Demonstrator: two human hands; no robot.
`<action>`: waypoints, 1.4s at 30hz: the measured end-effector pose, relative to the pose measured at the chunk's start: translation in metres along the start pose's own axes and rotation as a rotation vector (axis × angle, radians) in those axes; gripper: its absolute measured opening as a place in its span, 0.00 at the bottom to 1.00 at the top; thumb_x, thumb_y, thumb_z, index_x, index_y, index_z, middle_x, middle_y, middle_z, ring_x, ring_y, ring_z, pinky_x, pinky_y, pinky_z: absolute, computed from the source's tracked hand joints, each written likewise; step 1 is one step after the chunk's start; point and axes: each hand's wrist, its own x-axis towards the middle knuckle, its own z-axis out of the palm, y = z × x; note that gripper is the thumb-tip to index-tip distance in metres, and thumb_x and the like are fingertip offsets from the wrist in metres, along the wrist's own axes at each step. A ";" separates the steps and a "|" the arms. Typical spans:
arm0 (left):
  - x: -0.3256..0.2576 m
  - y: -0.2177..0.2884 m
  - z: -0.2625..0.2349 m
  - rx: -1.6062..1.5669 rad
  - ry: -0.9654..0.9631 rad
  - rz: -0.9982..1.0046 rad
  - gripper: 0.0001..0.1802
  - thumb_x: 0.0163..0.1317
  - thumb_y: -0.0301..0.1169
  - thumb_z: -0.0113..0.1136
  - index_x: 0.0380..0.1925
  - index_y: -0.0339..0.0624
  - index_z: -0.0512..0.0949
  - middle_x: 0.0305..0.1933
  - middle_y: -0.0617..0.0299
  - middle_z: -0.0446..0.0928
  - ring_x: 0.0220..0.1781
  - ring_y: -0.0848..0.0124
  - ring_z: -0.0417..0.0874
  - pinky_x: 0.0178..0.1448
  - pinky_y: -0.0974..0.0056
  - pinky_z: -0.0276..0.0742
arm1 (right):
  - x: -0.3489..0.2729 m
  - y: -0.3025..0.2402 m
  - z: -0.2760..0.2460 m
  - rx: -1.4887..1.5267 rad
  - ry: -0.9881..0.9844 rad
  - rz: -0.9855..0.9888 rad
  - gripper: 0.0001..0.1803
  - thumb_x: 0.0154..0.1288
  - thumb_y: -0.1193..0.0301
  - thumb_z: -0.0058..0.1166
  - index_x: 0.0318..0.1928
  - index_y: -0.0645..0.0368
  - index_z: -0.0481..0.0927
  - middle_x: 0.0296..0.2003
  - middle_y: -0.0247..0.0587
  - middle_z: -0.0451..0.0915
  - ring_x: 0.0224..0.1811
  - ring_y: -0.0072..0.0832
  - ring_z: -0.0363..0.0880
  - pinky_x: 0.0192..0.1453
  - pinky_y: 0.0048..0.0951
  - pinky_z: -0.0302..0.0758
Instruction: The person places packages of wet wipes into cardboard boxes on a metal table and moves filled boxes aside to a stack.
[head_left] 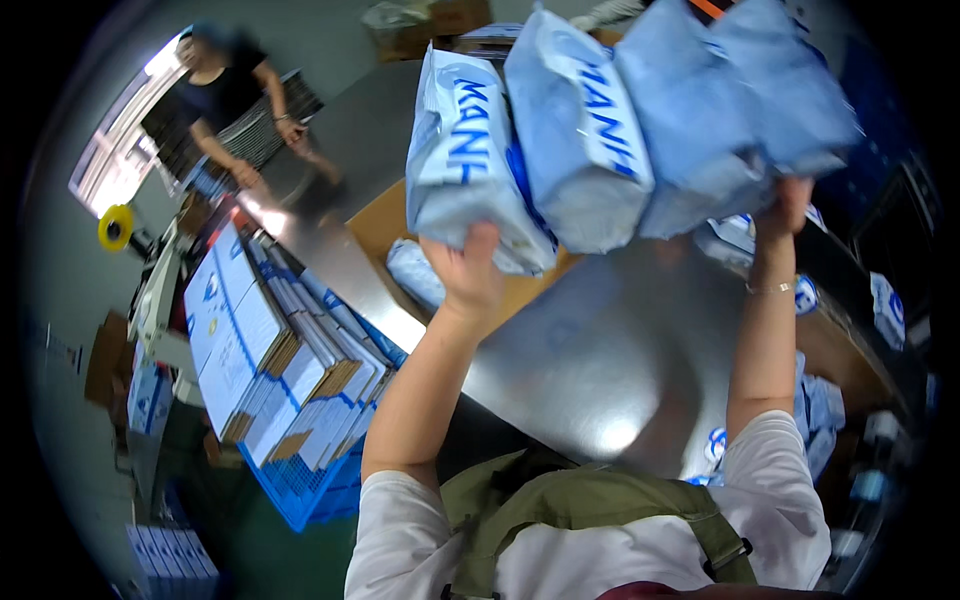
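Together, your left hand (470, 268) and right hand (788, 208), partly curled, clasp four bags (585, 165) between them; an open box (381, 226) sits below the left.

The four soft bags (585, 140) seem to be made of thin plastic film; their surface is wrinkled and a little glossy, with smooth printing. The tabletop (600, 345) looks like polished metal, smooth enough to give blurred, bright reflections. The open carton (370, 240) is of plain brown cardboard, matt. The flattened boxes (240, 335) are also cardboard, with a smooth white printed face and rough brown cut edges. Under them, the blue crate (312, 490) is of hard plastic with a mesh wall. The white shirt (400, 530) and the olive strap (600, 500) are matt cloth, the strap being apparently thicker. The thin bracelet (770, 288) has a metallic shine.
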 end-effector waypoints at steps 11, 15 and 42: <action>-0.043 0.017 -0.029 1.467 -0.824 -0.709 0.33 0.60 0.45 0.58 0.58 0.30 0.68 0.57 0.40 0.72 0.65 0.52 0.70 0.69 0.47 0.58 | -0.076 0.177 0.070 -1.174 -0.945 0.446 0.26 0.66 0.56 0.51 0.58 0.60 0.73 0.48 0.54 0.78 0.54 0.48 0.74 0.67 0.46 0.62; -0.064 0.041 -0.051 1.769 -1.134 -0.381 0.30 0.58 0.38 0.62 0.59 0.35 0.69 0.61 0.49 0.71 0.63 0.53 0.72 0.64 0.55 0.68 | -0.104 0.091 0.069 -1.022 -0.977 0.353 0.23 0.63 0.60 0.54 0.53 0.62 0.76 0.49 0.51 0.77 0.57 0.46 0.71 0.69 0.48 0.59; 0.049 0.263 -0.473 1.920 0.799 -1.550 0.57 0.37 0.62 0.75 0.62 0.34 0.69 0.70 0.50 0.61 0.73 0.56 0.56 0.70 0.51 0.61 | -0.183 0.204 0.257 -0.278 -1.157 1.089 0.39 0.64 0.59 0.53 0.70 0.65 0.57 0.73 0.54 0.50 0.77 0.42 0.43 0.78 0.35 0.40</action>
